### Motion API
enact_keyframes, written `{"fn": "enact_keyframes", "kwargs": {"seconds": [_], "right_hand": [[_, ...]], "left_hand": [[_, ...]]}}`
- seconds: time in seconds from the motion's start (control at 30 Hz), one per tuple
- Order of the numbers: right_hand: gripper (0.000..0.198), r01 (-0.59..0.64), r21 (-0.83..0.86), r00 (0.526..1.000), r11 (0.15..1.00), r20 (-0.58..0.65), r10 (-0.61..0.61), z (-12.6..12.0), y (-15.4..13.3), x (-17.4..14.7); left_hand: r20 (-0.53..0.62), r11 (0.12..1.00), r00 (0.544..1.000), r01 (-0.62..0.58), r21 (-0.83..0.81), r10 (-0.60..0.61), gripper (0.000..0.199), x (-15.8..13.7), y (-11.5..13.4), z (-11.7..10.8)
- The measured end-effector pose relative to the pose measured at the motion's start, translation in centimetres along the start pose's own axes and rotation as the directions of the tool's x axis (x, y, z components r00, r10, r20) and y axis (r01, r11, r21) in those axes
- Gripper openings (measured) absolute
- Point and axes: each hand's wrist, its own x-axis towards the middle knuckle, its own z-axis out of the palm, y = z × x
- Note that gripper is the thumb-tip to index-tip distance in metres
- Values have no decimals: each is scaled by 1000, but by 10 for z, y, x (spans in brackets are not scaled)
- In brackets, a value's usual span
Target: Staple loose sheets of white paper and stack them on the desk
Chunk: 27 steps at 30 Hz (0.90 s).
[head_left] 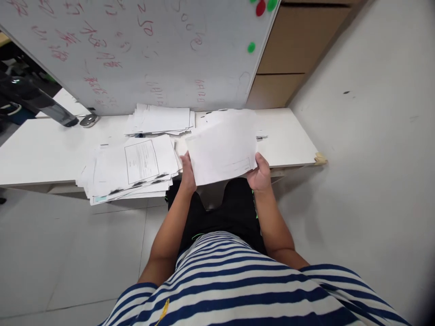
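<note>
Between my two hands is a mostly blank white sheet of paper (222,145), tilted over the front edge of the desk. My left hand (188,172) grips its left edge, the thumb pointing up. On the right edge, my right hand (260,174) is closed on the lower corner. Whether it is one sheet or several together, I cannot tell. Left of my left hand lies an untidy stack of printed papers (141,160), its near side overhanging the desk edge. Behind it, against the whiteboard, sits a second stack of papers (163,120).
A whiteboard (163,59) with red and grey writing and round magnets stands along the back of the white desk (288,136). To the left are a dark bottle (50,106) and a computer mouse (89,120). Brown boxes (285,50) and a wall border the right.
</note>
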Motion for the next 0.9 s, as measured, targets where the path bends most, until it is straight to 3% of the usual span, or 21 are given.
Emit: {"fn": "enact_keyframes", "kwargs": {"seconds": [0.1,0.27,0.4,0.57,0.73,0.9], "right_hand": [[34,-38,-10,999,999,-26,38,-12,8,-12],[40,-65,-17,998,998,3,65,-20,13,-28],[51,-124,7,991,992,54,123,-27,17,-36],[45,-176,17,979,984,104,173,-36,23,-39],[44,-168,68,985,983,56,164,-46,23,-37],[41,-71,-116,987,991,133,87,-48,6,-40]], "left_hand": [[144,971,976,183,-153,-162,85,-20,13,-11],[90,936,945,323,-140,-313,57,-27,19,-23],[13,966,973,230,-119,-230,51,-30,26,-19],[15,987,987,158,-29,-157,42,-35,34,-12],[59,998,997,54,31,-56,39,-37,50,-10],[126,971,988,-114,209,89,25,-48,86,-10]]}}
